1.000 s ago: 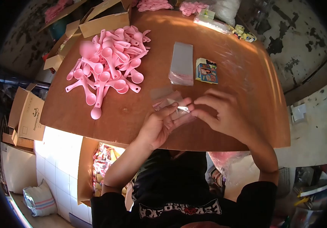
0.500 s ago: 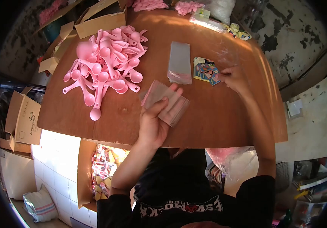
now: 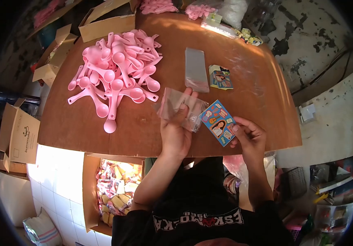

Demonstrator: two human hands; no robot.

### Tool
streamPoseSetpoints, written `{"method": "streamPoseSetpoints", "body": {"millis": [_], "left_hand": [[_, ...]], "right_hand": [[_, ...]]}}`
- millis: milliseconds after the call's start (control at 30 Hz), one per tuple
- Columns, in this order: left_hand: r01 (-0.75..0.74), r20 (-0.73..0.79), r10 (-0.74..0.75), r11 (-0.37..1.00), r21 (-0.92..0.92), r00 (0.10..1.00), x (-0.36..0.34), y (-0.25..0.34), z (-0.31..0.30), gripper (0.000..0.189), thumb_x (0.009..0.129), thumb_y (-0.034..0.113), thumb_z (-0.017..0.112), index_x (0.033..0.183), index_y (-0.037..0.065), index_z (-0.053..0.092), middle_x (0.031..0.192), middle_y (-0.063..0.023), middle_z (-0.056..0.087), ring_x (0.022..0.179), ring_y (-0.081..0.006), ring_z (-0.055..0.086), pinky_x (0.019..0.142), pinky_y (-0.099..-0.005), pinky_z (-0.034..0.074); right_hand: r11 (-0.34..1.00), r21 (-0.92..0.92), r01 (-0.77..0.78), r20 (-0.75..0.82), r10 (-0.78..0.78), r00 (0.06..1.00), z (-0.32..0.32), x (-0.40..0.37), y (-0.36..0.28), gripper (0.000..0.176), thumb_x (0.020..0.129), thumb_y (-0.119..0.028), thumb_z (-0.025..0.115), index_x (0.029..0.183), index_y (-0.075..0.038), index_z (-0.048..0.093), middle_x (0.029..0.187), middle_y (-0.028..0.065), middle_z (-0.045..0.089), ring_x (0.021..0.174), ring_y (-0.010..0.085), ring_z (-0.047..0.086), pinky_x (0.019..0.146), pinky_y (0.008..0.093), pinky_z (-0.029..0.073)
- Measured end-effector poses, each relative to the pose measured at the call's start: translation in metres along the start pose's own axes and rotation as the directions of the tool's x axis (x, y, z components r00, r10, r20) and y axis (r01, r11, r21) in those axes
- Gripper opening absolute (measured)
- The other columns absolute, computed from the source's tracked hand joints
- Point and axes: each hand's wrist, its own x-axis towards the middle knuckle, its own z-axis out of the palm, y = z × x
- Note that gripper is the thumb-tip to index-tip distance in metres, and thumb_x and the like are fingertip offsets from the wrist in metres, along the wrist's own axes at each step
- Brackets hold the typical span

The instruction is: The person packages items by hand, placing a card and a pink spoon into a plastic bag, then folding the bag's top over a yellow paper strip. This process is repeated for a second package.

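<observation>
My left hand (image 3: 177, 133) grips a stack of clear plastic bags (image 3: 183, 107), thumb on top and fingers beneath. Between the thumb and fingers of my right hand (image 3: 248, 137) is a blue printed card (image 3: 218, 123) with a cartoon figure on it. The card's upper left corner is right at the edge of the bags. Beyond them on the table lie a stack of similar cards (image 3: 220, 77) and a longer pile of clear bags (image 3: 196, 70). To the left is a heap of pink measuring spoons (image 3: 117, 71).
The brown wooden table (image 3: 143, 131) has a curved outline. A cardboard box (image 3: 107, 25) stands at its far left. Below the front edge, another box (image 3: 90, 192) holds packed items (image 3: 119, 180). Pink pieces (image 3: 158, 5) and a small yellowish pile (image 3: 250, 37) lie at the back.
My right hand has moved from the card stack toward my body, bringing one card beside the bags. My left hand has shifted slightly right with the bags.
</observation>
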Motion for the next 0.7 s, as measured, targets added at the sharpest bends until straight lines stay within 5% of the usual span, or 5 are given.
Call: {"method": "streamPoseSetpoints", "body": {"millis": [167, 533, 633, 700], "left_hand": [[0.015, -0.004, -0.015, 1.0, 0.026, 1.0, -0.004, 0.002, 0.007, 0.053, 0.09, 0.001, 0.048, 0.137, 0.005, 0.025, 0.139, -0.0205, 0.037, 0.129, -0.0308, 0.039, 0.103, -0.0431, 0.039], [0.001, 0.008, -0.002, 0.992, 0.123, 1.0, -0.018, -0.011, 0.011, 0.043, 0.091, 0.0, 0.048, 0.132, 0.003, 0.036, 0.133, -0.0187, 0.046, 0.123, -0.0293, 0.046, 0.095, -0.0387, 0.046], [0.03, -0.023, -0.028, 0.996, 0.082, 0.999, -0.013, -0.001, 0.017, 0.039, 0.09, -0.001, 0.048, 0.128, -0.002, 0.039, 0.132, -0.0185, 0.047, 0.122, -0.0278, 0.047, 0.093, -0.0389, 0.049], [0.029, -0.027, -0.026, 0.995, 0.098, 0.999, -0.012, -0.001, 0.02, 0.039, 0.09, -0.001, 0.048, 0.128, -0.002, 0.039, 0.132, -0.0182, 0.047, 0.122, -0.0276, 0.047, 0.091, -0.0385, 0.05]], "right_hand": [[0.998, 0.041, 0.044, -0.027, -0.043, 0.999, 0.027, -0.006, 0.002, 0.025, 0.084, -0.006, 0.065, 0.107, 0.004, 0.062, 0.076, 0.009, 0.066, 0.056, 0.0069, 0.057, 0.051, 0.02, 0.049], [0.995, -0.009, 0.102, 0.084, -0.101, 0.991, 0.043, 0.002, 0.004, 0.027, 0.087, -0.005, 0.061, 0.112, 0.005, 0.06, 0.077, 0.0074, 0.065, 0.06, 0.008, 0.058, 0.056, 0.0212, 0.05], [0.946, 0.316, -0.072, 0.246, -0.008, 0.969, 0.036, 0.007, 0.0, 0.041, 0.088, -0.002, 0.058, 0.127, 0.005, 0.047, 0.094, 0.0124, 0.064, 0.078, 0.014, 0.062, 0.071, 0.0272, 0.054], [0.947, 0.313, -0.069, 0.262, -0.016, 0.965, 0.031, 0.011, 0.005, 0.04, 0.087, -0.001, 0.059, 0.125, 0.005, 0.047, 0.095, 0.0128, 0.064, 0.08, 0.015, 0.063, 0.072, 0.028, 0.054]]}}
